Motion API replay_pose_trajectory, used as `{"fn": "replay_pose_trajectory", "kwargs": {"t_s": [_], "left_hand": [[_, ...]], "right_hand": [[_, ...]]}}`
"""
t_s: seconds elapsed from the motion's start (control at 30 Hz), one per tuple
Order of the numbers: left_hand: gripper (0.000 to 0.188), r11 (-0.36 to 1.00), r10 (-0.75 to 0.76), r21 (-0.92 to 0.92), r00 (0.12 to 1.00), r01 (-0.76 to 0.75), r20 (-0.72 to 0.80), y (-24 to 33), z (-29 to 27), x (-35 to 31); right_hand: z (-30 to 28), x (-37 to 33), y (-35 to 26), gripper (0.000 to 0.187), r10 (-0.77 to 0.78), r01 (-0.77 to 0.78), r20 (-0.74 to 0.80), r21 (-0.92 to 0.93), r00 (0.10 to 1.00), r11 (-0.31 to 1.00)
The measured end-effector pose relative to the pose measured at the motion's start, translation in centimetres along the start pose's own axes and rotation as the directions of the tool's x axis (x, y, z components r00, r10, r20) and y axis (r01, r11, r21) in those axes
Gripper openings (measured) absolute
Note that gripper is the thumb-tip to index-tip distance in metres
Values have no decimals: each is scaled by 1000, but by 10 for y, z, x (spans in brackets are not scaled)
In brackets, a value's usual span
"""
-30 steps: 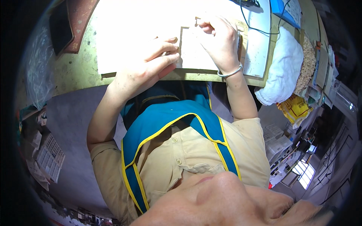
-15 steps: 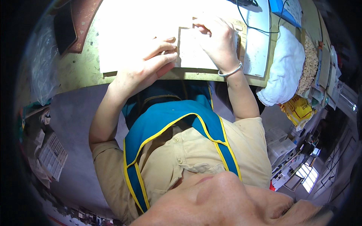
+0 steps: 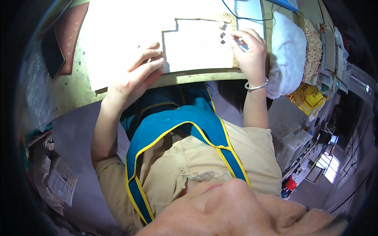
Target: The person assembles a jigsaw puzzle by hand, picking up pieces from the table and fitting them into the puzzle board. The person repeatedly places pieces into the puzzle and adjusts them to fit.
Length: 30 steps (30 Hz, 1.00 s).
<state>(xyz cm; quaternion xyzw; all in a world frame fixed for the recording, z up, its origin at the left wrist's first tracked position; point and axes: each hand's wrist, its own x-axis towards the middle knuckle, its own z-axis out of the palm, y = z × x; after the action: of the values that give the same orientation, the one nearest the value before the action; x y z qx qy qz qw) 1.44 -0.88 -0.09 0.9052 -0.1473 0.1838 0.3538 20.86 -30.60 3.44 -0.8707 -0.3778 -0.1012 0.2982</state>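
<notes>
My right hand (image 3: 252, 49) is at the right side of a flat white piece with a stepped outline (image 3: 193, 45), its thumb and forefinger pinched together. Whatever sits between those fingertips is too small to make out. Close to the fingertips, several small dark marks or pieces (image 3: 222, 35) show in a short column by a tan strip (image 3: 234, 63). My left hand (image 3: 136, 76) rests at the left edge of the stepped piece, fingers stretched out and slightly bent. Strong light washes out much of the white board (image 3: 106, 47) underneath.
A black cable (image 3: 244, 17) crosses the board's far right. Beside it lie a white cloth (image 3: 287, 55), a beige grainy heap (image 3: 313, 49) and a yellow bag (image 3: 309, 98). On the left are a reddish panel (image 3: 73, 35), a dark flat piece (image 3: 53, 51) and clear plastic (image 3: 37, 86).
My right hand has moved away from the middle of the stepped piece toward its right side, uncovering the dark marks. The view has shifted, and my left hand stays by the left edge.
</notes>
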Motion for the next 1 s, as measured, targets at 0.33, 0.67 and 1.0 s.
{"fn": "replay_pose_trajectory", "kwargs": {"t_s": [0.33, 0.67, 1.0], "left_hand": [[33, 999, -26, -41, 1000, 26, 10, 0, -1, -3], [32, 998, -41, -38, 999, 41, 4, 1, 1, -4], [27, 999, 34, -3, 998, -35, -49, 0, 2, 1]], "right_hand": [[19, -3, -14, 24, -172, 176, 34, -190, 984, 966], [19, -11, -9, 14, -34, 36, 48, -39, 998, 999], [20, -7, -20, 16, -65, 64, 115, 16, 991, 998]]}}
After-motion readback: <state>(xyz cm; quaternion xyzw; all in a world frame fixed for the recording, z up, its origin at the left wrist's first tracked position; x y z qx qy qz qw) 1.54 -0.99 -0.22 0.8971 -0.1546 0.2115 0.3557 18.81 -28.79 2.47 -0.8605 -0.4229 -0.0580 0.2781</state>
